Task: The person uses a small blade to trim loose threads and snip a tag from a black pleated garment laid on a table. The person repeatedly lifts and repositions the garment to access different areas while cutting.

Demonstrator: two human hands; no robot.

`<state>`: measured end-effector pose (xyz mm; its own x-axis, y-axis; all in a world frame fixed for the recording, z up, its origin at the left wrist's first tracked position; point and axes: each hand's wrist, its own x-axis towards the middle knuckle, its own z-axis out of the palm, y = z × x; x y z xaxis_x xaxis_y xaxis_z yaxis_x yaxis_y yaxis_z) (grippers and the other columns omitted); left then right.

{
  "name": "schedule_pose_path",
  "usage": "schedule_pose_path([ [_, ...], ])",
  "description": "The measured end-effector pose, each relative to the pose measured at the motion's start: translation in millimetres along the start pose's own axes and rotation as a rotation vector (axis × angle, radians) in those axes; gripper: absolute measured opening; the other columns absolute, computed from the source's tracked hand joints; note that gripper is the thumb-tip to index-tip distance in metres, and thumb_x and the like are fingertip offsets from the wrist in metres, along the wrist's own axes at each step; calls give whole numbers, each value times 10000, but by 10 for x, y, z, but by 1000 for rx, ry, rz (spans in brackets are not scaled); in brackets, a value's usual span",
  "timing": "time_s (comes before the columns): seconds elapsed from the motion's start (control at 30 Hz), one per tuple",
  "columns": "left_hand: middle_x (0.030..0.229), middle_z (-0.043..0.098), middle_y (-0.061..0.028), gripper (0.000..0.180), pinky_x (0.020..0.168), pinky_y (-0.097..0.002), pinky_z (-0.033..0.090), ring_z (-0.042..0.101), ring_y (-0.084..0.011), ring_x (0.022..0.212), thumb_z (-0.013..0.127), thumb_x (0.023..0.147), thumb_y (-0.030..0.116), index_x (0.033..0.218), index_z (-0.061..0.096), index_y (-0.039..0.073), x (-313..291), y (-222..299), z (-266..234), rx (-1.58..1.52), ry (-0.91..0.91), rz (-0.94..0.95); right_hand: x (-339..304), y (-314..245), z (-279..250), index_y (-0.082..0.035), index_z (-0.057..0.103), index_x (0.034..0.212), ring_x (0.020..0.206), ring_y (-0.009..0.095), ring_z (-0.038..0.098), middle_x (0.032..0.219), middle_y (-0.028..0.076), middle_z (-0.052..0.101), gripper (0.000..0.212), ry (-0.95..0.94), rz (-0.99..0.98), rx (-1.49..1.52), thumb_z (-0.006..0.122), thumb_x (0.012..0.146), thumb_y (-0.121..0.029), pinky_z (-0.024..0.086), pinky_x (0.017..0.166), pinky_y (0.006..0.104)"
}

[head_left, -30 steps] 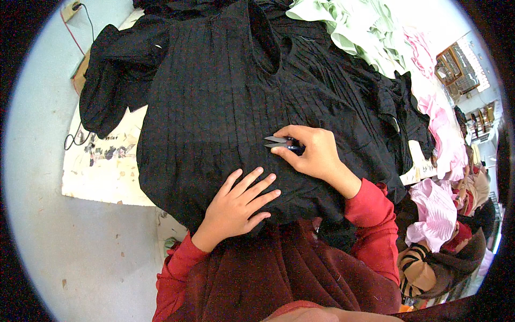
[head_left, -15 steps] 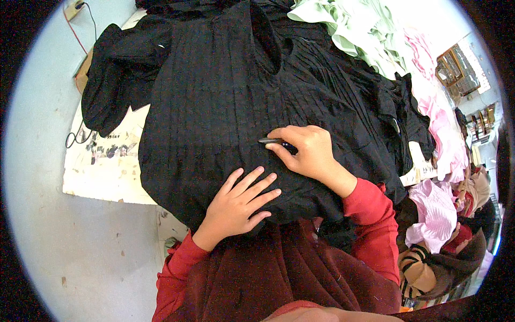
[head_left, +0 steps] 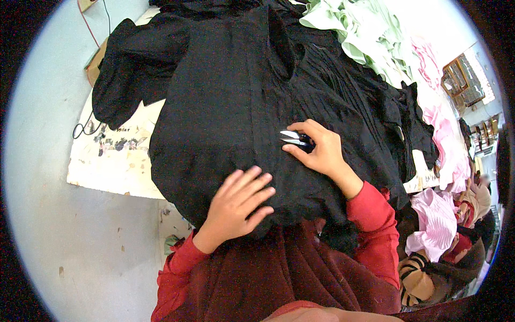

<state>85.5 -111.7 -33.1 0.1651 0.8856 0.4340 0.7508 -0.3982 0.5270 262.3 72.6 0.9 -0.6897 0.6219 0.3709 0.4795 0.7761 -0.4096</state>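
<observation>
A black garment (head_left: 214, 123) with a sleeve out to the left and a neck opening at the far side lies spread in front of me. Small thread snips (head_left: 293, 138) with two silvery blades sit in my right hand (head_left: 321, 147), pinched between thumb and fingers. Their blades point left over the cloth and stand apart. Nearer to me, my left hand (head_left: 236, 205) is over the garment's front part, palm down, fingers stretched out and a little blurred. It holds nothing.
The pale, stained table (head_left: 107, 169) shows at the left, with a black cable (head_left: 86, 129) on it. Light green cloth (head_left: 365, 32) and pink cloth (head_left: 445, 139) lie at the far right. People sit at the right, one near a pink striped garment (head_left: 433, 220).
The snips' blades, together before, are now spread, and the right hand has shifted slightly right. The whole view has moved a little, with the garment appearing further right.
</observation>
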Motion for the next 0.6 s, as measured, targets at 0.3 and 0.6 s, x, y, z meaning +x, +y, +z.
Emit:
schedule_pose_path([
  [0.3,1350,554,-68,326,1057,-470,314,456,-297,1302,700,813,271,1110,682,137,-160,-68,-35,271,244,-200,109,-280,-156,-113,697,1003,767,247,678,921,69,698,290,-118,92,145,742,778,-289,532,662,323],
  [0.6,1261,622,-26,277,1063,-439,303,512,-255,1241,669,813,295,1064,699,181,-250,-226,185,324,385,-135,213,-616,-35,-128,680,979,716,242,686,829,60,698,273,-230,-32,142,733,792,-320,521,605,334],
])
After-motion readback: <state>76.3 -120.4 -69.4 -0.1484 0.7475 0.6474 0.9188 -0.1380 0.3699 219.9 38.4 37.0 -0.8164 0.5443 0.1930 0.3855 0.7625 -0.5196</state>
